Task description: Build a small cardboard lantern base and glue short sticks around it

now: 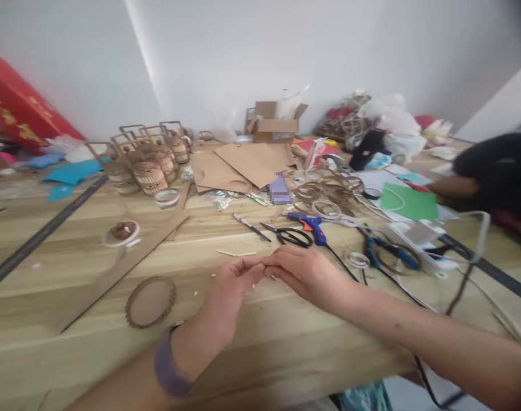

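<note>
My left hand [226,297], with a purple band on its wrist, and my right hand [315,279] meet at the fingertips above the table. Fingers of both are pinched together; what lies between them, if anything, is too small or hidden to name. Just beyond them are a thin pale stick [235,253], a pen [250,226], black-handled scissors [292,235] and a blue glue gun [310,222]. Left of my left hand lies a round cardboard piece [151,303] with a ridged rim. A long cardboard strip [123,269] stretches diagonally behind it.
Several small handled wooden buckets [151,178] stand at the back left, near a shallow dish [130,233]. Brown sheets [243,162] and an open carton [277,127] sit farther back. Blue-handled pliers [371,251], cords and green paper [408,201] crowd the right, beside another person's arm [455,187].
</note>
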Tool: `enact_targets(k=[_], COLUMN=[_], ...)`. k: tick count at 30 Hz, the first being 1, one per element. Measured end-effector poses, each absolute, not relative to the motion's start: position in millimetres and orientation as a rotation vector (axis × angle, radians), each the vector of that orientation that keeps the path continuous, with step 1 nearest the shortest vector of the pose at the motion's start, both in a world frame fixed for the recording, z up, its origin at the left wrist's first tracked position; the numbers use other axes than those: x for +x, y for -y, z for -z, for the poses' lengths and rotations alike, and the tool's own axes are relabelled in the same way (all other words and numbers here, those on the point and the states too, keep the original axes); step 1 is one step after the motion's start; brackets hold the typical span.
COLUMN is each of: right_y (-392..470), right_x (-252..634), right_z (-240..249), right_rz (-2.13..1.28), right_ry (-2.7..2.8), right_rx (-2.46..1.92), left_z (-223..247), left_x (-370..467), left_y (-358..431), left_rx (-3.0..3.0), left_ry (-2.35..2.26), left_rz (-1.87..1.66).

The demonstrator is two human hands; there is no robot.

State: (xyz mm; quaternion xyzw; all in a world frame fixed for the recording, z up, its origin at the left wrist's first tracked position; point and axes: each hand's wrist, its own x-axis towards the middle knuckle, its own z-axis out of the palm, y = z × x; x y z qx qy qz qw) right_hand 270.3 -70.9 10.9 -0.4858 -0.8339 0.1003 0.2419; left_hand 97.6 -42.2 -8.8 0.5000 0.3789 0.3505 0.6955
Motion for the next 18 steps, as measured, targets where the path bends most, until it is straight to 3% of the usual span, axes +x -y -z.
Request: enact_targets(k=[5, 10, 15, 18], right_y=[131.0, 222.7, 310.0, 333.9], right_x=[321.3, 413.1, 491.9, 487.4], right_z=[-43.2, -64.0, -15.1, 24.5], right_rz=[-0.423, -0.276, -0.515, -0.564], right_ry=[2.004, 1.161, 0.811, 1.164], right_rx=[-1.637, -1.814, -2.028, -2.389], left_z=[8.2, 13.7, 22.6, 30.6], left_x=[88.5, 54.8, 13.1, -0.4], left_y=[60.8, 60.2, 43.9, 36.3], left_rx=[1.331, 1.386, 1.337, 1.271], left_ry=[-0.808, -1.007, -1.268, -1.301], left_rz=[-0.489, -0.432, -0.514, -0.557])
